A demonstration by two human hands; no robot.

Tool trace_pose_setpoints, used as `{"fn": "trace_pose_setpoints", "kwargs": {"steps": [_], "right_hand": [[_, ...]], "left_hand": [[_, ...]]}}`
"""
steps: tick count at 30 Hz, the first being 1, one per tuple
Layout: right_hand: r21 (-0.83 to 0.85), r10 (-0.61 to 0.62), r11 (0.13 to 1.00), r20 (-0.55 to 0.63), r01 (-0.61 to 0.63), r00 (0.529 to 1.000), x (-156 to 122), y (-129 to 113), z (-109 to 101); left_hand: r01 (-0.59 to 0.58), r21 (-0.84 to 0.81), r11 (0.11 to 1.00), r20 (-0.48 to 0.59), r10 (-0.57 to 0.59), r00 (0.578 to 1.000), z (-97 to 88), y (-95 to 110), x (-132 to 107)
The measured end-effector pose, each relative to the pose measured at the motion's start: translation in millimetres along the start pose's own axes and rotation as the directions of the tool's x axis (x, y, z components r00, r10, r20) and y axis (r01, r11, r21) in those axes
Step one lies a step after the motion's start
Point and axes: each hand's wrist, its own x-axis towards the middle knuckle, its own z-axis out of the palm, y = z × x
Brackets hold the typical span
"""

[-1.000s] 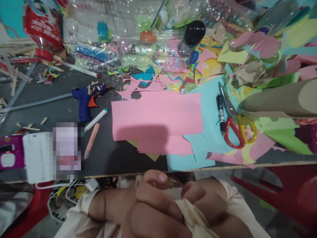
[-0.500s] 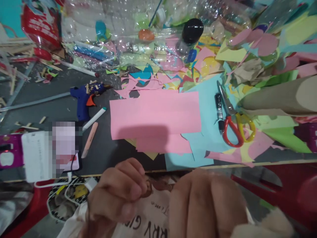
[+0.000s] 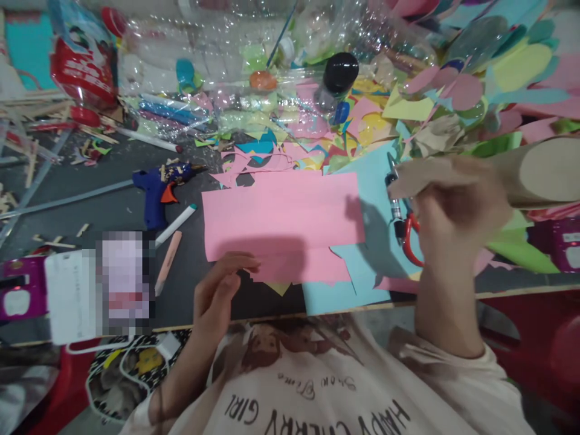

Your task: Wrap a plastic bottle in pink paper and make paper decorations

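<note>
Spanning the view, the dark tabletop [image 3: 113, 217] carries the pink sheet [image 3: 281, 205] at its middle, flat, its long axis running left to right, roughly along the near edge. Under its right end lies a blue sheet [image 3: 362, 272]. The right hand [image 3: 462, 193], forearm stretched forward, is blurred above the scissors [image 3: 407, 241]; I cannot tell whether its fingers grasp anything. The left hand [image 3: 222, 281] is loosely bent, thumb apart from the fingers, gripping nothing that shows, fingertips at the pink sheet's near left edge. Half a second ago both hands were drawn in before the body; the pink sheet has stayed put. Slimmest, the black marker [image 3: 396, 208] points lengthwise away from the person.
</note>
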Motion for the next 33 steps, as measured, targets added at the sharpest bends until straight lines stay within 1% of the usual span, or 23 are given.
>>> {"fn": "trace_pose_setpoints", "kwargs": {"steps": [1,2,3,4,5,6,7,8,10,12,13,15,17,19,22,23,25,27,29,31,33], "right_hand": [[-0.133,-0.076,0.989,-0.13,0.058,0.989,16.3,10.9,1.6],[-0.233,-0.11,0.971,-0.22,0.057,0.969,30.6,20.7,2.1],[-0.314,-0.091,0.949,-0.212,0.021,0.973,42.0,28.8,2.0],[-0.401,-0.056,0.916,-0.174,-0.019,0.983,49.9,34.3,1.6],[-0.475,-0.003,0.879,-0.079,-0.035,0.997,54.1,37.0,1.4],[-0.513,0.048,0.857,0.001,-0.041,0.999,54.8,37.1,1.7],[-0.528,0.072,0.848,0.041,-0.04,0.997,52.5,35.2,3.0],[-0.517,0.064,0.856,0.069,-0.019,0.996,48.0,32.0,5.3],[-0.427,-0.046,0.9,0.099,0.084,0.994,36.4,25.4,13.4],[-0.276,-0.164,0.939,0.165,0.205,0.973,26.9,22.3,24.9],[-0.201,-0.194,0.95,0.213,0.238,0.958,24.3,22.7,31.3],[-0.108,-0.208,0.961,0.32,0.254,0.924,24.0,25.9,44.0],[-0.093,-0.198,0.963,0.391,0.252,0.899,28.1,29.7,54.2],[-0.112,-0.2,0.957,0.418,0.268,0.886,33.0,30.9,60.2],[-0.121,-0.203,0.952,0.441,0.282,0.874,35.9,25.6,59.6],[-0.119,-0.181,0.958,0.46,0.262,0.869,35.4,22.5,57.0],[-0.106,-0.095,0.979,0.516,0.174,0.851,32.9,16.1,49.0],[-0.054,-0.011,0.997,0.593,0.054,0.805,29.4,10.9,38.0],[0.044,0.028,0.996,0.67,-0.078,0.742,24.7,8.9,24.9],[0.124,0.076,0.965,0.711,-0.231,0.699,17.9,10.8,11.2],[0.16,0.183,0.902,0.699,-0.401,0.691,7.9,16.7,-1.5]], "left_hand": [[-0.017,-0.008,1.0,0.033,0.017,0.999,-1.7,-3.1,-1.3],[-0.028,-0.008,1.0,0.066,0.029,0.997,-2.1,-4.8,-2.0],[-0.032,0.004,0.999,0.098,0.032,0.995,-1.4,-5.0,-2.0],[-0.031,0.031,0.999,0.129,0.027,0.991,0.1,-4.1,-1.6],[-0.031,0.068,0.997,0.162,0.019,0.987,1.8,-2.4,-0.9],[-0.032,0.112,0.993,0.2,0.009,0.98,3.5,-0.4,0.0],[-0.041,0.16,0.986,0.24,0.002,0.971,5.0,1.4,0.9],[-0.059,0.209,0.976,0.28,-0.002,0.96,6.0,2.7,1.7],[-0.124,0.322,0.938,0.348,0.004,0.937,7.0,2.8,3.1],[-0.236,0.451,0.861,0.4,0.042,0.916,7.5,0.0,4.6],[-0.296,0.508,0.809,0.422,0.066,0.904,8.0,-2.1,5.5],[-0.389,0.583,0.714,0.457,0.108,0.883,9.6,-6.7,7.5],[-0.434,0.615,0.659,0.475,0.131,0.87,11.7,-11.2,9.2],[-0.446,0.63,0.635,0.477,0.136,0.868,13.3,-15.6,10.0],[-0.445,0.638,0.629,0.469,0.142,0.872,13.5,-21.7,9.2],[-0.443,0.637,0.631,0.464,0.145,0.874,12.9,-23.1,8.8],[-0.431,0.638,0.638,0.453,0.143,0.88,11.4,-24.3,8.6],[-0.407,0.637,0.655,0.441,0.124,0.889,9.9,-23.2,9.6],[-0.371,0.63,0.683,0.418,0.104,0.902,8.8,-20.7,11.5],[-0.313,0.602,0.734,0.388,0.074,0.919,8.2,-18.3,13.2],[-0.198,0.548,0.813,0.33,0.008,0.944,8.4,-17.6,13.9]]}}
